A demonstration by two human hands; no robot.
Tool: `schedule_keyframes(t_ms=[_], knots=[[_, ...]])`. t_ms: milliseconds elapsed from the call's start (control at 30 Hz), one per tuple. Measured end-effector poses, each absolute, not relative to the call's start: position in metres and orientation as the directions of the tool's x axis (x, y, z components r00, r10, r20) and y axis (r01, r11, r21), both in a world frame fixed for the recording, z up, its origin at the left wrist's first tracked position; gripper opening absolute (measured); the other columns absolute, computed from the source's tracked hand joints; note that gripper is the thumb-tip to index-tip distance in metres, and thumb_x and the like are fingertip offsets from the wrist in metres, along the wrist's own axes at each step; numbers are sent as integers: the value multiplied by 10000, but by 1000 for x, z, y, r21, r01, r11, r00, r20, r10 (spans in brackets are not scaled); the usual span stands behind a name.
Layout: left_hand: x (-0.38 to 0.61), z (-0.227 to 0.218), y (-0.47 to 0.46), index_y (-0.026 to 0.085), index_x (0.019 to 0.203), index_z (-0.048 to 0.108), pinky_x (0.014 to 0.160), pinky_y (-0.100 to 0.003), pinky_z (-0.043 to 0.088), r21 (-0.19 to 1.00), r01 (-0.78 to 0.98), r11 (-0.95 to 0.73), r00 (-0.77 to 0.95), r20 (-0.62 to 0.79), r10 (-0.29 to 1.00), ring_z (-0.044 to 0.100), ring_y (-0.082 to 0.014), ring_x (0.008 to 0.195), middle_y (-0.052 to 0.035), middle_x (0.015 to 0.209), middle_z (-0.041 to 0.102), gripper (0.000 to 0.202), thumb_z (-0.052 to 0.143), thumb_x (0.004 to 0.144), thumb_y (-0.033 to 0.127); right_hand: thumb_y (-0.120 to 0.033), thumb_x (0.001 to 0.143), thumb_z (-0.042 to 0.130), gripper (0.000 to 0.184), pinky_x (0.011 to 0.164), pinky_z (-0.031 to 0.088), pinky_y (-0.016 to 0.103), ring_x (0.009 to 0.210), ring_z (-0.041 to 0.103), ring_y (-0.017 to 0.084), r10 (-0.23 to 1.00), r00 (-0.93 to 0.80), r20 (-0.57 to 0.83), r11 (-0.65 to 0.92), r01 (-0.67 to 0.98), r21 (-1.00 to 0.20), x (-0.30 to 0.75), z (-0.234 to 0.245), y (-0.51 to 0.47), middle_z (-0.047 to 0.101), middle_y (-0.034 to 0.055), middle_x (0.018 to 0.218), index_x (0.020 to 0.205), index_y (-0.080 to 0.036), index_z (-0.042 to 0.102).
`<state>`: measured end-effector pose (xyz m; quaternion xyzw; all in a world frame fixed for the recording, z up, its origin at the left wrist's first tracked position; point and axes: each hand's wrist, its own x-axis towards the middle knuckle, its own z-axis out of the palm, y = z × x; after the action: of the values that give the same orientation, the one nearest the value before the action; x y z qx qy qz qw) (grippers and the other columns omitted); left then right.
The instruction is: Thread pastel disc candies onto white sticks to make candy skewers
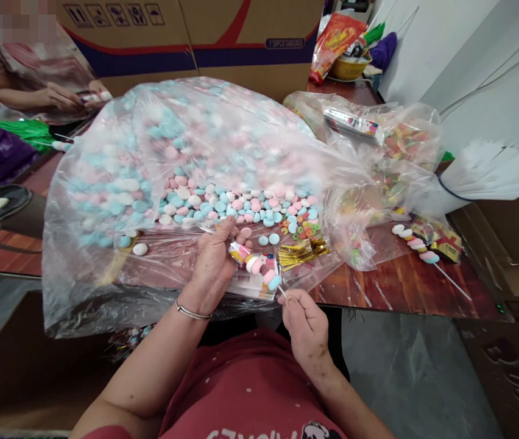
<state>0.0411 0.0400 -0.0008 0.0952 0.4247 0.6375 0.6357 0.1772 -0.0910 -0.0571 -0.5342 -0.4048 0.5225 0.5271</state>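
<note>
Candy skewer held between both hands at the table's near edge

Left hand [214, 259] half curled, palm up, fingers round the upper end of the printed wrapper [240, 252] (grip partly hidden); candy skewer [259, 266] slants down from there, pastel pieces threaded in a row; right hand [304, 320] closed, thumb and finger pinching the white stick [282, 291] at its lower end.

Materials: dark lidded mug [17, 213], smooth; big crinkled clear bag [99, 158], pink, blue and white candy discs [241, 204] spilling at its mouth; small ring candies [307, 228]; shiny gold strips [300, 253]; second skewer [415, 244] lying flat; tub of white sticks [492, 171].

Room: co-worker's hands [65, 97] far left; printed carton [195, 36] behind; glossy red-brown table [406, 280]; grey floor [391, 360]; pale wall [515, 79] right.
</note>
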Motion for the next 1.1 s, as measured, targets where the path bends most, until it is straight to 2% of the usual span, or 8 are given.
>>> schedule_keyframes(t_ms=[133, 267, 400, 567, 667, 767, 900, 1100], knots=[[45, -2, 36, 142, 614, 535, 457, -208, 534, 697, -707, 123, -184, -349, 919, 527, -67, 431, 70, 514, 520, 355, 873, 657, 241, -240, 953, 452, 211, 489, 346, 229, 490, 438, 93, 964, 111, 240, 178, 396, -901, 179, -51, -87, 521, -39, 574, 838, -189, 622], [46, -1, 33, 139, 658, 560, 463, -226, 552, 705, -691, 160, -157, -363, 918, 516, -64, 425, 54, 553, 569, 335, 874, 659, 256, -90, 923, 469, 173, 571, 353, 284, 528, 489, 115, 778, -92, 622, 463, 752, -468, 184, -50, -80, 581, -18, 598, 897, -178, 615], [44, -2, 34, 132, 743, 589, 437, -229, 535, 671, -689, 275, -107, -469, 877, 490, -58, 399, 26, 611, 624, 277, 836, 722, 253, -62, 900, 518, 213, 574, 303, 322, 542, 494, 133, 659, -237, 714, 538, 811, -228, 189, -54, -74, 564, -26, 593, 1084, -137, 594], [47, -7, 34, 136, 718, 562, 427, -212, 498, 597, -727, 340, -38, -530, 847, 469, -50, 386, 45, 590, 584, 274, 809, 759, 248, -76, 915, 493, 171, 579, 313, 322, 544, 492, 132, 700, -231, 676, 527, 805, -271, 185, -56, -72, 565, -20, 588, 1004, -159, 613], [50, -10, 32, 152, 681, 517, 401, -180, 437, 556, -765, 324, 0, -503, 864, 438, -42, 383, 82, 523, 487, 317, 805, 759, 259, -141, 936, 444, 190, 549, 337, 281, 519, 465, 111, 879, -39, 476, 385, 647, -659, 178, -54, -76, 546, -23, 577, 856, -182, 611], [54, -11, 26, 155, 704, 514, 398, -162, 398, 565, -757, 327, 41, -460, 887, 445, -36, 406, 77, 551, 501, 348, 841, 712, 273, -318, 946, 431, 245, 438, 280, 234, 442, 353, 87, 998, 46, -37, -43, 123, -992, 171, -47, -80, 414, -67, 508, 782, -195, 565], [64, -10, 13, 172, 735, 524, 421, -179, 414, 615, -729, 299, 68, -370, 927, 446, -47, 414, 86, 538, 506, 411, 899, 621, 297, -446, 846, 559, 272, 386, 154, 203, 400, 197, 54, 931, -33, -364, -351, -357, -866, 162, -37, -79, 287, -116, 454, 739, -197, 539], [69, -12, -4, 155, 826, 628, 602, -271, 533, 642, -702, 309, 141, -300, 944, 624, -131, 578, 21, 621, 629, 408, 900, 622, 380, -448, 765, 665, 290, 391, 129, 188, 395, 172, 35, 924, -29, -381, -343, -503, -793, 161, -31, -73, 289, -124, 424, 708, -191, 543]])
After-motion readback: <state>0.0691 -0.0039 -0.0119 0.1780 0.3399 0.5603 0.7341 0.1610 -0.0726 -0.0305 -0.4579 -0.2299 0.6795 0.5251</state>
